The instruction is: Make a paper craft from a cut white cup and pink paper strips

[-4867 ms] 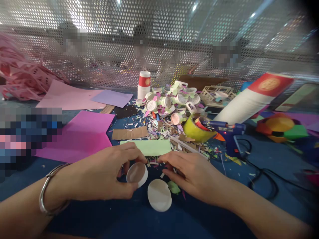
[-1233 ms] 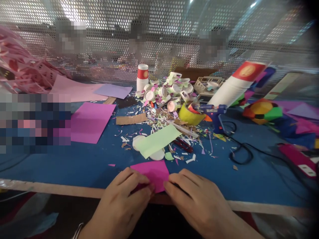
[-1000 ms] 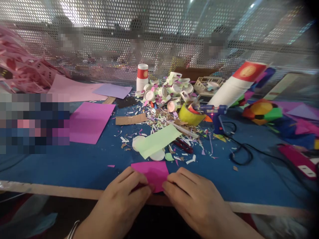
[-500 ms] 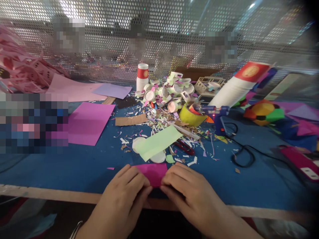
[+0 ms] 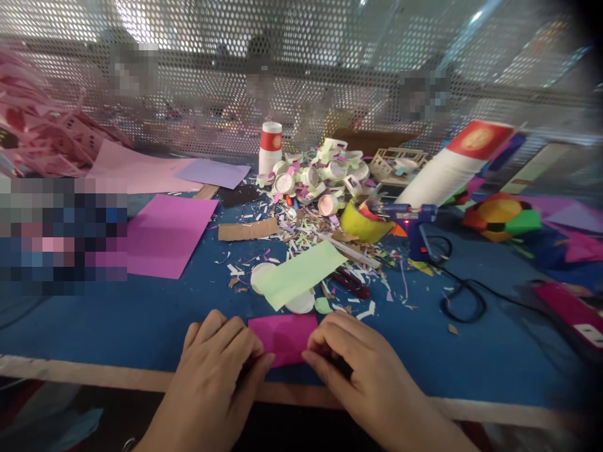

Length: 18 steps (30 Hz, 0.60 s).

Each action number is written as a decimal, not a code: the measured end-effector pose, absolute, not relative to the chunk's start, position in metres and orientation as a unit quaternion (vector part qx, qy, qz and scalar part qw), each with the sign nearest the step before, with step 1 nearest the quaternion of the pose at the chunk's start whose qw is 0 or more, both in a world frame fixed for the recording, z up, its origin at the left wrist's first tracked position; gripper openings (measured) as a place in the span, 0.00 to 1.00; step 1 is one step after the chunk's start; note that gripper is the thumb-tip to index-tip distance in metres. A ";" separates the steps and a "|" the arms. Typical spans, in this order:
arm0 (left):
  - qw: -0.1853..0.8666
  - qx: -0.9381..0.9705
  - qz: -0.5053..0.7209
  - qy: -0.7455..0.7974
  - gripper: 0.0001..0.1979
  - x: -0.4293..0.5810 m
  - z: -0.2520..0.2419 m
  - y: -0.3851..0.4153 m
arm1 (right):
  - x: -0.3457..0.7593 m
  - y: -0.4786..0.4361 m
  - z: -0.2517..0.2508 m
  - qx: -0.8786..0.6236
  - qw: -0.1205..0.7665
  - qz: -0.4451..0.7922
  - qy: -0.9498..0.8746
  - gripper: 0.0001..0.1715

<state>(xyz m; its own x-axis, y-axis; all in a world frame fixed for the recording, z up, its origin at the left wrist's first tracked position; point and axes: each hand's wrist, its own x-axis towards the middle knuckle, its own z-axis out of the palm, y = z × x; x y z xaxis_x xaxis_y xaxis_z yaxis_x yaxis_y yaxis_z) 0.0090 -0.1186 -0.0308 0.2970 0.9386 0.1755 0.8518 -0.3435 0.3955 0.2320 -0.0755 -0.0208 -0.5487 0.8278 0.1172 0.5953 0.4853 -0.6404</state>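
Note:
A small magenta piece of paper [image 5: 288, 336] lies at the table's front edge, its near side turned up in a narrow fold. My left hand [image 5: 221, 361] pinches its left end between thumb and fingers. At the right end, my right hand [image 5: 355, 358] grips the paper the same way. Just beyond it, a pale green paper strip [image 5: 301, 274] rests across two white discs [image 5: 300, 302]. Dark red-handled scissors [image 5: 351, 284] lie partly under scraps, to the right of the strip.
A blue glue gun [image 5: 414, 223] with a lit red light rests on a yellow holder [image 5: 360, 221], its black cable [image 5: 464, 307] looping right. Behind are piled paper-cup pieces [image 5: 325, 172] and stacked cups [image 5: 456, 163]. A magenta sheet [image 5: 174, 235] lies left; a perforated metal screen [image 5: 306, 69] stands behind.
My left hand has shifted slightly left along the magenta paper, uncovering more of it. A narrow fold now shows along its near edge. My right hand keeps its grip.

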 end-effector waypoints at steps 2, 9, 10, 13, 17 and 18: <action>0.108 0.799 0.189 0.561 0.10 0.008 -0.031 -0.118 | 0.232 -0.075 -0.021 -0.427 0.208 0.276 -0.835 0.08; 0.096 0.801 0.169 0.566 0.11 0.007 -0.031 -0.116 | 0.230 -0.075 -0.022 -0.431 0.192 0.263 -0.842 0.08; 0.095 0.801 0.166 0.568 0.11 0.007 -0.031 -0.115 | 0.230 -0.075 -0.022 -0.432 0.194 0.263 -0.841 0.08; 0.090 0.804 0.163 0.564 0.10 0.007 -0.031 -0.115 | 0.231 -0.075 -0.024 -0.431 0.203 0.266 -0.838 0.07; 0.093 0.804 0.167 0.563 0.08 0.007 -0.029 -0.116 | 0.232 -0.075 -0.025 -0.433 0.208 0.259 -0.838 0.07; 0.089 0.799 0.174 0.569 0.06 0.007 -0.029 -0.117 | 0.232 -0.075 -0.025 -0.433 0.207 0.259 -0.838 0.07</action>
<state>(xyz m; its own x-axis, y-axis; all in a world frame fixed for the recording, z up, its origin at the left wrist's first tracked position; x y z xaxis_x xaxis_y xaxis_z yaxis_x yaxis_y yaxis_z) 0.0071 -0.1172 -0.0293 0.2922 0.9400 0.1758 0.8778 -0.3366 0.3407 0.2322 -0.0754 -0.0249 -0.5394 0.8330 0.1229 0.6187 0.4911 -0.6132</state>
